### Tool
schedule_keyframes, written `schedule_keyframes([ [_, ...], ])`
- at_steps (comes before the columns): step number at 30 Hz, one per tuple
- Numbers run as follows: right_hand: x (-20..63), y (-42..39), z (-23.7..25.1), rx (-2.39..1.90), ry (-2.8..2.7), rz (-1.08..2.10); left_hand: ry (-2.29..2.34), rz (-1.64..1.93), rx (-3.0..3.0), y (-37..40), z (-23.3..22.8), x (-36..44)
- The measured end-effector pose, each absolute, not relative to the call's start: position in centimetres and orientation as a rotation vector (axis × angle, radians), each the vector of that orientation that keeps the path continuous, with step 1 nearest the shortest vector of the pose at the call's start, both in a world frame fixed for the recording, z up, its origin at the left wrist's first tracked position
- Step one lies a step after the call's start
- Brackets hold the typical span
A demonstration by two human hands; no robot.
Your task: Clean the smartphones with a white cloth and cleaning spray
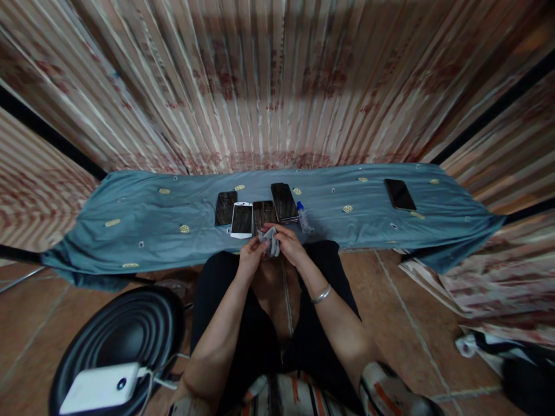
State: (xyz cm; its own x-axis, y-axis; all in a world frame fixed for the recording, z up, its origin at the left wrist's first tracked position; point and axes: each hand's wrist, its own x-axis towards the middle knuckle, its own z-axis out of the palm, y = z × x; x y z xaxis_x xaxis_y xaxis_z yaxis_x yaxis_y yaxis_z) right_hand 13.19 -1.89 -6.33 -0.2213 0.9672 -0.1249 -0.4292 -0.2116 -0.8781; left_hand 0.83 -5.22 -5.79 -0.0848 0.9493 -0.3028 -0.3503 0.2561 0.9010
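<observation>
My left hand [250,254] and my right hand [289,245] meet at the near edge of a table draped in blue-grey cloth [143,225]. Between their fingers they pinch a small grey cleaning cloth [269,238], bunched up. Just beyond the hands lie a white phone [241,219], a dark phone [226,207], another dark phone [263,212] partly hidden by the cloth, and a black phone [284,201]. A small clear bottle with a blue cap [303,217] lies to the right of them. My right wrist wears a silver bangle.
A lone black phone [399,194] lies far right on the table. A black round stool [125,329] carrying a white power bank [99,388] stands at my left. Patterned curtains hang behind the table. Crumpled fabric and a dark bag [511,352] lie on the tiled floor at right.
</observation>
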Motion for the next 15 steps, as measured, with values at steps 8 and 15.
schedule_keyframes([
  [8,13.1,-2.1,-5.3,-0.939,-0.964,1.612,1.220,1.357,0.775,-4.7,-6.3,0.3],
  [15,13.3,-2.9,-5.4,-1.045,-0.997,1.619,1.077,1.366,0.608,-5.5,-4.5,0.1],
])
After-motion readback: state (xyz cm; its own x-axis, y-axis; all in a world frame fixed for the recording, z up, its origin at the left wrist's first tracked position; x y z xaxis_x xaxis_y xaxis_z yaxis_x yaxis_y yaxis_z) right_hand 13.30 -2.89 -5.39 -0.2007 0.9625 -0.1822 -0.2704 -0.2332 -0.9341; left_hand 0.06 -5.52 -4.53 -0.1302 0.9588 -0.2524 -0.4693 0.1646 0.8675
